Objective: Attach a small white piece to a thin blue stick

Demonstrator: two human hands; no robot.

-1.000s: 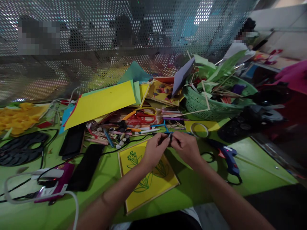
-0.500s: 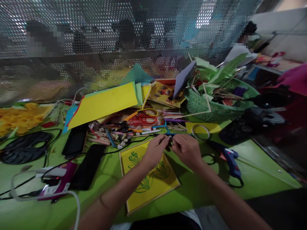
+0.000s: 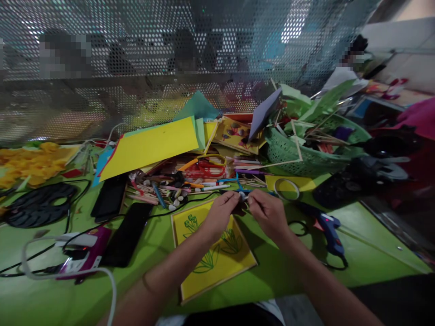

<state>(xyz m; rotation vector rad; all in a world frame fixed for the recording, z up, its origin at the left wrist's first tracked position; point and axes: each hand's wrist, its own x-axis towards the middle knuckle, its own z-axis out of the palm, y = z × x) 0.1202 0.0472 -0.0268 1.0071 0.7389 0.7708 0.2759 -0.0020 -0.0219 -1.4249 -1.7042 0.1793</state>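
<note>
My left hand (image 3: 221,209) is closed in a pinch above the far edge of a yellow picture panel (image 3: 200,285) that has green flower drawings and a thin wooden frame. Close to its right, my right hand (image 3: 268,212) is also closed in a pinch. Between the fingertips shows a small pale piece (image 3: 242,195), too small to name; both hands appear to grip it. Behind the hands lie blue plastic sticks (image 3: 239,181) and a roll of tape (image 3: 287,188). To the right, a blue glue gun (image 3: 329,231) lies on the green table (image 3: 282,280).
Yellow paper (image 3: 152,145) lies over loose sticks, pebbles and scissors (image 3: 210,165). A green basket (image 3: 288,151) of scraps stands at the back right. Two black phones (image 3: 129,235), a purple power strip (image 3: 90,253) and cables occupy the left. Perforated metal mesh (image 3: 136,90) stands behind.
My fingertips have parted slightly, and more of the small pale piece shows between them. The whole view has shifted a little; the panel and tools lie as before.
</note>
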